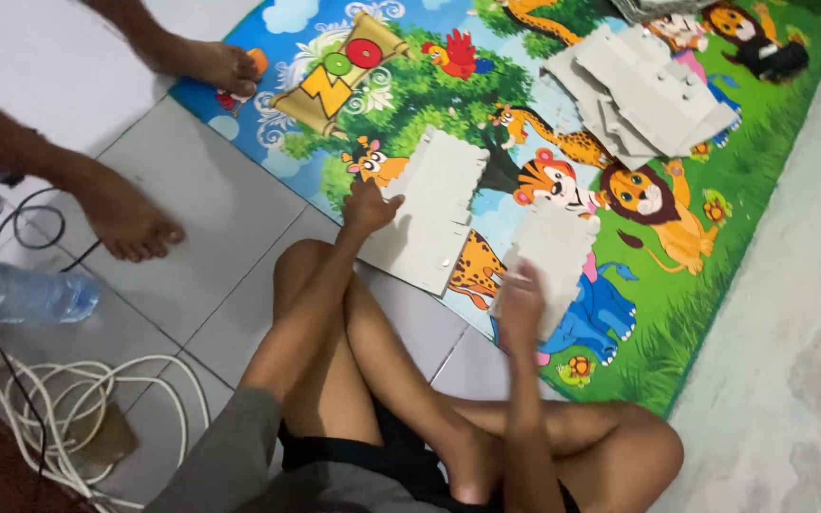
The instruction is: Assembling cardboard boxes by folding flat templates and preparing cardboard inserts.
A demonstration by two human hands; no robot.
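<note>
Our left hand point(369, 206) grips the grey cardboard sheet point(429, 214) at its nine o'clock edge; our right hand point(522, 306), blurred, grasps another cardboard piece point(555, 256) on the animal play mat point(715, 275), stack of cardboard point(643, 95) at one o'clock.

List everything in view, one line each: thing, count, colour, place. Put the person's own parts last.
Cardboard pieces in hand: two, grey-white, on the mat, one under each hand.
Cardboard stack: one pile, grey-white, far end of the mat.
Play mat: one, green and blue with cartoon animals, on the floor.
Floor tiles: pale grey.
Plastic bottle: one, clear, lying at left.
Cables: white coil and black leads, lower left.
Another person's feet: two, bare, upper left.
Left hand: grips the bigger piece's edge.
Right hand: blurred, on the smaller piece.
Legs: crossed, bare.
</note>
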